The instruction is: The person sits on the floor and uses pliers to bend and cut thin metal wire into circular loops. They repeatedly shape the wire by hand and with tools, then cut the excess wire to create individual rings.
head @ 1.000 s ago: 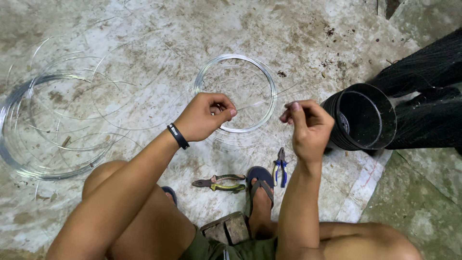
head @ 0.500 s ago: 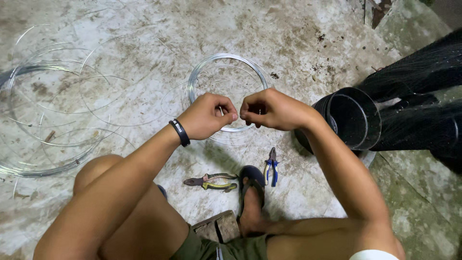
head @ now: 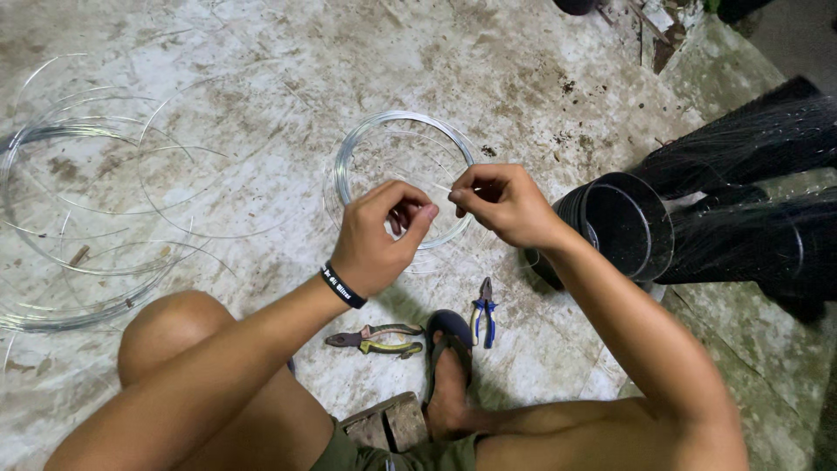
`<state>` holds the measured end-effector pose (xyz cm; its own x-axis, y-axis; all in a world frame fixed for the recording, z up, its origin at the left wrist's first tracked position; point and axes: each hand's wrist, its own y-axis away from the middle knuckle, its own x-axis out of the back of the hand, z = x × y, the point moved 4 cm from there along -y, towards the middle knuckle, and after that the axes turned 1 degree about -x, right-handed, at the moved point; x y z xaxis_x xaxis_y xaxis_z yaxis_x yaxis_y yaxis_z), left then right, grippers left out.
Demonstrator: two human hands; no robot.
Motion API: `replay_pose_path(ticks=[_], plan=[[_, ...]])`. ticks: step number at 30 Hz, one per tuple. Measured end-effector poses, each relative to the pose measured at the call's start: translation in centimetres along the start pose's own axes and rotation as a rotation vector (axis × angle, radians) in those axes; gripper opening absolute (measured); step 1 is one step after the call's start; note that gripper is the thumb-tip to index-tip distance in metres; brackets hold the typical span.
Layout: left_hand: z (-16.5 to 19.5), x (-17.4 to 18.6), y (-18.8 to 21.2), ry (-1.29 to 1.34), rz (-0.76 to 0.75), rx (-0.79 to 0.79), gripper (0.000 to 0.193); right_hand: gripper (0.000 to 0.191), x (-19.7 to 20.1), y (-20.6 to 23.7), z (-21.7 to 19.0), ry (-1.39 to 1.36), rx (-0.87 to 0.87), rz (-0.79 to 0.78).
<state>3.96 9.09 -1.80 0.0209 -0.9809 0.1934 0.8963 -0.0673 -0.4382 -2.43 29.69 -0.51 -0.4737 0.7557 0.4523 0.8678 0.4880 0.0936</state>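
Observation:
My left hand and my right hand are held close together above a small coil of thin silvery wire that lies on the concrete floor. Both hands pinch a fine wire strand between thumb and fingers; a short pale piece shows between them. A black band circles my left wrist. My bare knee is at the lower left and my sandalled foot is below the hands.
A large loose coil of wire spreads over the floor at the left. Green-handled pliers and blue-handled pliers lie near my foot. Stacked black rings with black netting sit at the right.
A second ago my hands were apart. The right one moved left to meet the left one over the small coil, and they have stayed together since.

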Motion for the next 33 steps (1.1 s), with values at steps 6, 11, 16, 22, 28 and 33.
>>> replay_pose_path(ticks=[6, 11, 16, 22, 28, 33], plan=[[-4.5, -3.0, -0.6, 0.587, 0.02, 0.393, 0.024, 0.015, -1.6, 1.3, -0.5, -0.142, 0.011, 0.172], [-6.5, -3.0, -0.9, 0.716, 0.073, 0.433, 0.019, 0.013, -4.9, 1.9, 0.4, -0.369, 0.016, 0.286], [-7.2, -1.8, -1.2, 0.79, 0.141, 0.49, 0.018, 0.014, -7.1, 2.3, 0.9, -0.414, 0.051, 0.331], [-6.5, -1.2, -1.4, 0.906, 0.142, 0.46, 0.017, 0.014, -8.8, 2.2, 1.3, -0.455, 0.066, 0.357], [-6.3, -0.9, -1.4, 0.914, 0.109, 0.525, 0.015, 0.015, -9.7, 2.5, 1.9, -0.485, 0.085, 0.331], [-6.1, -0.8, -1.4, 0.893, 0.041, 0.555, 0.015, 0.016, -10.1, 2.5, 2.4, -0.492, 0.105, 0.308]])
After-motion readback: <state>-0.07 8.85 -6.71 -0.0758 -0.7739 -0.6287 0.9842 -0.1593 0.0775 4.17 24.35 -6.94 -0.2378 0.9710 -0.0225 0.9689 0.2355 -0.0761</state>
